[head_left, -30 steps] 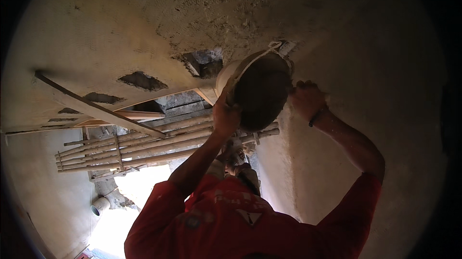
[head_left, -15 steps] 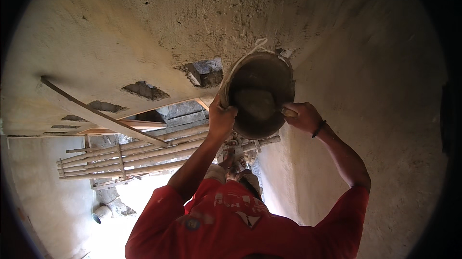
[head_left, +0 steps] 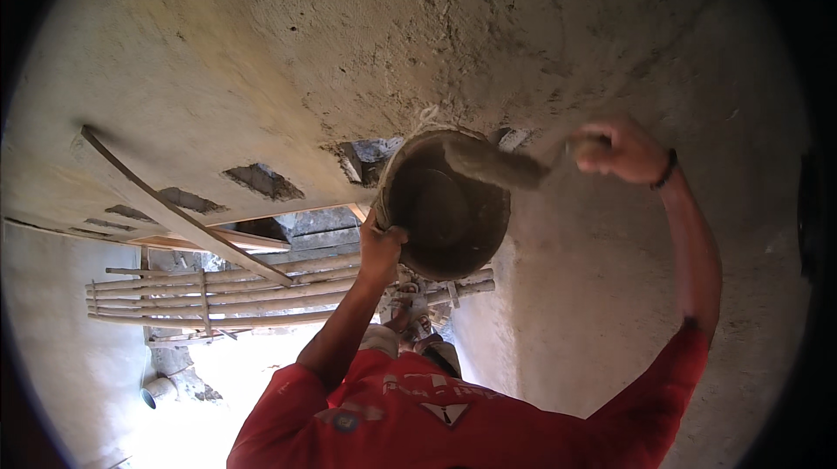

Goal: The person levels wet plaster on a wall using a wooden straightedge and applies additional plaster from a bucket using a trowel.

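Left hand [head_left: 382, 247] clamped on the bucket [head_left: 490, 229], thumb hooked over the rim at its lower left, and the mouth is tipped up to face the camera! Right hand [head_left: 623, 153] closed round the grip of a trowel [head_left: 510, 166], arm bent out to the right, dark bracelet [head_left: 669, 169] on the wrist. The trowel's blade is a grey-brown smear of blur, reaching across the upper right of the bucket's mouth; whether it touches the rim, I cannot tell. Inside the bucket, a rounded patch sits deep in shadow, and a pale rope handle [head_left: 427, 117] bunches at the top rim.

Beyond that, the plastered wall [head_left: 558, 42], rough and pitted just above the bucket, with a row of ragged holes [head_left: 263, 181] running off to the left. A wooden plank [head_left: 187, 225] slants below them, its lower end over the bamboo poles [head_left: 235, 297]. Farther down, at lower left, a pipe [head_left: 159, 392] beside glaring light. Red shirt [head_left: 392, 430] fills the bottom edge!
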The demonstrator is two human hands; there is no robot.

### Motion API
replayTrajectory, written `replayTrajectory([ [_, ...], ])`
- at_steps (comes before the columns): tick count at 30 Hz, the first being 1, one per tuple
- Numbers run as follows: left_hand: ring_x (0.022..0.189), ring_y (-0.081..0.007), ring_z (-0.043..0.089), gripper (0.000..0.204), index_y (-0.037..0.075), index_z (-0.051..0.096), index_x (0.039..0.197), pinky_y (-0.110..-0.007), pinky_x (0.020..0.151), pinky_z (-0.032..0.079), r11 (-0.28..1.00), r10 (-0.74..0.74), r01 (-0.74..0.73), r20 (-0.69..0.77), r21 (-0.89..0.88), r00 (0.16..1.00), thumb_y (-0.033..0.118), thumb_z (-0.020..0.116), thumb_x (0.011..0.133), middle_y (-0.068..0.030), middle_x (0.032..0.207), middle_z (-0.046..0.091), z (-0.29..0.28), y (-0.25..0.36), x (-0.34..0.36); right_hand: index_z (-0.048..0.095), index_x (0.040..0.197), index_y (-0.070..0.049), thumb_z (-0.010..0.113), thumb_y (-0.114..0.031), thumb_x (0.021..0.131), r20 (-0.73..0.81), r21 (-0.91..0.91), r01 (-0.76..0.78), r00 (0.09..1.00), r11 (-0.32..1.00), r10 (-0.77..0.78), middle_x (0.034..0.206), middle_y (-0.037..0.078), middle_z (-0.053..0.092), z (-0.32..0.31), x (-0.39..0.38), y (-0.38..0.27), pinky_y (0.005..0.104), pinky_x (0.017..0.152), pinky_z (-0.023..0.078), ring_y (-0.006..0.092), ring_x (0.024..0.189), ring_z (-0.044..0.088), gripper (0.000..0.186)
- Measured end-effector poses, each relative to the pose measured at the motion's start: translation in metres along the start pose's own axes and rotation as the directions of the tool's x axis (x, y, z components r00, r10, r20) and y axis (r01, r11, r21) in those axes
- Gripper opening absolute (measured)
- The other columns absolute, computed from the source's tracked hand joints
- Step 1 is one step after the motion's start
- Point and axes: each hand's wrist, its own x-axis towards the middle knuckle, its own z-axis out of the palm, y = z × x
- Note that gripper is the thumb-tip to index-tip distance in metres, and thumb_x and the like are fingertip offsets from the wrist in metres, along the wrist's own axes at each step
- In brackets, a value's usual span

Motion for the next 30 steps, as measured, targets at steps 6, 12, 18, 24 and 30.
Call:
replayTrajectory([
  [6, 0.077, -0.0097, 0.055, 0.050, -0.003, 0.055, 0.116, -0.023, 0.065, 0.045, 0.998, 0.063, -0.063, -0.069, -0.001, 0.996, -0.009, 0.047, 0.067, -0.0033, 0.094, 0.061, -0.010, -0.007, -0.006, 0.056, 0.120, -0.002, 0.069, -0.027, 0.081, -0.569, -0.209, 0.080, 0.801, 0.975, -0.188, 0.090, 0.008, 0.064, -0.091, -0.007, -0.018, 0.0307, 0.070, 0.050, 0.0156, 0.076, 0.060, 0.049],
  [12, 0.089, -0.0115, 0.056, 0.060, -0.003, 0.048, 0.126, -0.023, 0.075, 0.046, 0.976, 0.047, -0.052, 0.029, 0.212, 0.998, -0.008, 0.046, 0.066, -0.0052, 0.106, 0.061, 0.000, 0.011, -0.009, 0.059, 0.113, -0.004, 0.066, -0.022, 0.082, -0.281, -0.333, 0.051, 0.948, 0.942, -0.151, 0.097, 0.011, 0.064, -0.016, -0.035, -0.010, 0.0321, 0.077, 0.051, 0.0194, 0.082, 0.063, 0.036],
  [18, 0.094, -0.0135, 0.057, 0.056, -0.003, 0.048, 0.126, -0.025, 0.081, 0.045, 0.910, 0.192, -0.233, 0.148, 0.344, 0.970, -0.009, 0.047, 0.070, -0.0073, 0.107, 0.061, 0.016, 0.018, -0.007, 0.063, 0.099, -0.008, 0.060, -0.015, 0.078, -0.122, -0.840, 0.059, 0.948, 0.540, -0.293, 0.088, 0.014, 0.064, 0.110, -0.016, 0.004, 0.0394, 0.072, 0.054, 0.0268, 0.082, 0.066, 0.022],
  [24, 0.105, -0.0163, 0.055, 0.056, -0.004, 0.046, 0.128, -0.028, 0.093, 0.041, 0.879, 0.263, -0.332, 0.232, 0.342, 0.936, -0.011, 0.046, 0.072, -0.0111, 0.113, 0.060, 0.046, 0.044, -0.020, 0.065, 0.096, -0.008, 0.060, -0.016, 0.078, -0.070, -0.756, 0.071, 0.980, 0.651, -0.188, 0.080, 0.017, 0.067, 0.160, 0.025, 0.023, 0.0417, 0.073, 0.054, 0.0300, 0.080, 0.067, 0.020],
  [30, 0.103, -0.0154, 0.056, 0.055, -0.004, 0.047, 0.126, -0.027, 0.090, 0.043, 0.868, 0.265, -0.332, 0.221, 0.369, 0.938, -0.011, 0.048, 0.072, -0.0103, 0.112, 0.060, 0.046, 0.038, -0.022, 0.065, 0.105, -0.010, 0.064, -0.023, 0.075, -0.121, -0.291, 0.151, 0.974, 0.945, -0.193, 0.086, 0.015, 0.067, 0.202, 0.024, 0.052, 0.0441, 0.076, 0.053, 0.0343, 0.083, 0.065, 0.032],
])
